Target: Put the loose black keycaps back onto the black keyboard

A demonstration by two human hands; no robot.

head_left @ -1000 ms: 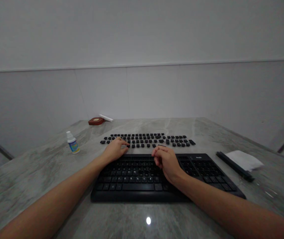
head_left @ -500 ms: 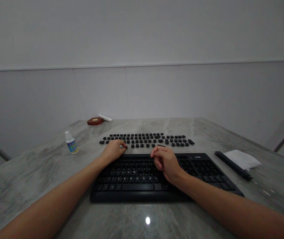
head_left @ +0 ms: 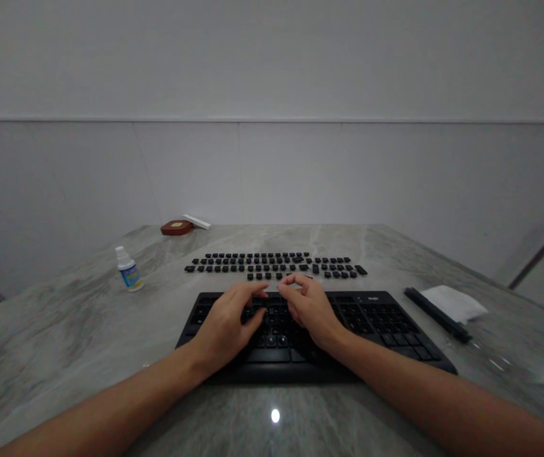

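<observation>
A black keyboard (head_left: 272, 374) lies on the grey marbled table, and many of its upper keys are off. My left hand (head_left: 226, 324) is over its left half, thumb and fingers apart, with nothing visible between them. Over the middle of the keyboard, my right hand (head_left: 312, 311) has its fingers curled and the thumb against the index finger. Whatever that pinch holds, if anything, is too small to make out. Beyond the keyboard, loose black keycaps (head_left: 315, 269) lie in several rows; the fingers of my right hand partly hide the nearest row.
A small white bottle with a blue label (head_left: 131, 277) stands at left. Far left lie a reddish-brown case (head_left: 176, 228) and a white strip (head_left: 197, 221). Right of the keyboard are a long black bar (head_left: 438, 315) and a white cloth or tissue (head_left: 455, 304). A wall borders the table's back.
My left hand has come back from the left end of the nearest keycap row to above the keyboard, and its fingers have parted. My right hand stays over the keyboard, fingers still curled.
</observation>
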